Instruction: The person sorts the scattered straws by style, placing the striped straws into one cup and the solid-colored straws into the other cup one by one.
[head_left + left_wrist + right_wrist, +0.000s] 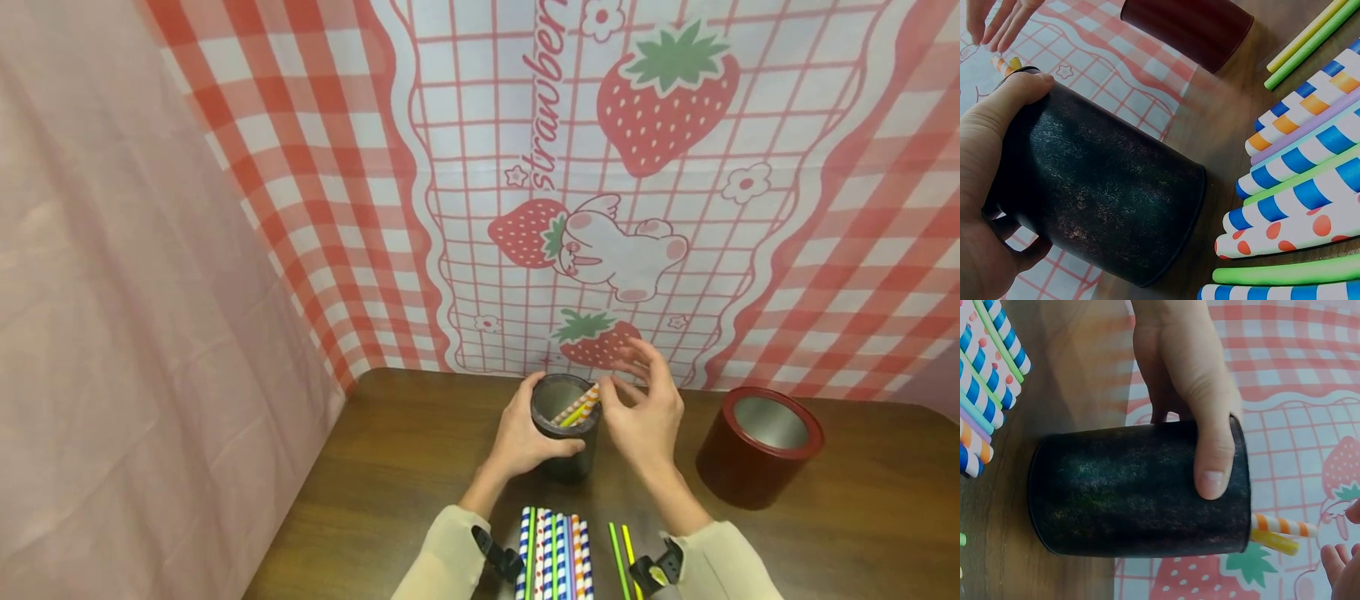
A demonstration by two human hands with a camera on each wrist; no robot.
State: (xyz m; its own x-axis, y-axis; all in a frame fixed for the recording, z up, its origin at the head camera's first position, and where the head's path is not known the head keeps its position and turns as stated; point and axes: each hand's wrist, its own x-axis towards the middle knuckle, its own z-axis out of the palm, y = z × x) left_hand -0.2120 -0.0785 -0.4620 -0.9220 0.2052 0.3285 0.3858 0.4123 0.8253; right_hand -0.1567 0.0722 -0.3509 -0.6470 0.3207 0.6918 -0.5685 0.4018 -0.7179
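My left hand (pixel 521 433) grips a dark, mottled can (pixel 567 467) around its upper side, thumb across the front near the rim. Inside it lean a few paper straws, among them an orange-and-white striped straw (pixel 1285 525) and a yellow straw (pixel 1279 543), their ends poking past the rim. Just right of the can's mouth is my right hand (pixel 645 421), fingers spread and loosely bent, with nothing held between them. In the right wrist view its fingertips (pixel 1333 565) stand apart from the straw ends.
A dark red can (pixel 750 467) stands open-topped at the right of the wooden table (pixel 360 467). In front lies a row of striped, dotted and plain straws (pixel 555 554). Beside it lie a green straw (pixel 617 554) and a yellow straw (pixel 628 546). A strawberry-print cloth (pixel 465 208) hangs behind.
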